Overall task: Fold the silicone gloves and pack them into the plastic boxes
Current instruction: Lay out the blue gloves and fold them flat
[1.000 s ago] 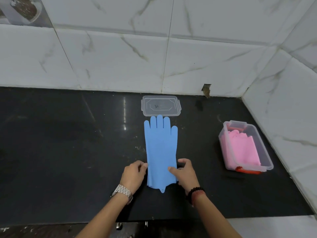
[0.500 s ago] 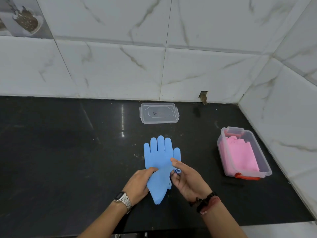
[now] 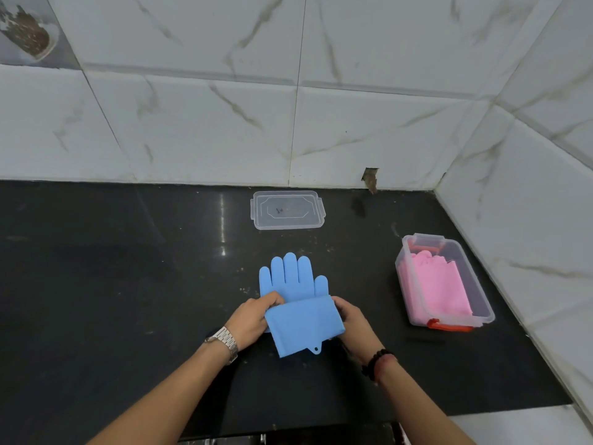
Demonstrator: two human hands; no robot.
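A blue silicone glove [image 3: 298, 303] lies on the black counter with its fingers pointing to the wall. Its cuff half is lifted and folded over toward me. My left hand [image 3: 253, 319] grips the fold's left edge and my right hand [image 3: 351, 319] grips its right edge. To the right stands a clear plastic box [image 3: 481, 303] with a red latch, holding a pink glove [image 3: 438, 290].
A clear plastic lid [image 3: 287, 209] lies flat near the back wall. Tiled walls close the counter [image 3: 112, 284] at the back and right. The counter's front edge runs just below my forearms.
The glove lay flat with both hands at its cuff. The cuff end was then lifted and folded, and the glove now sits closer to me.
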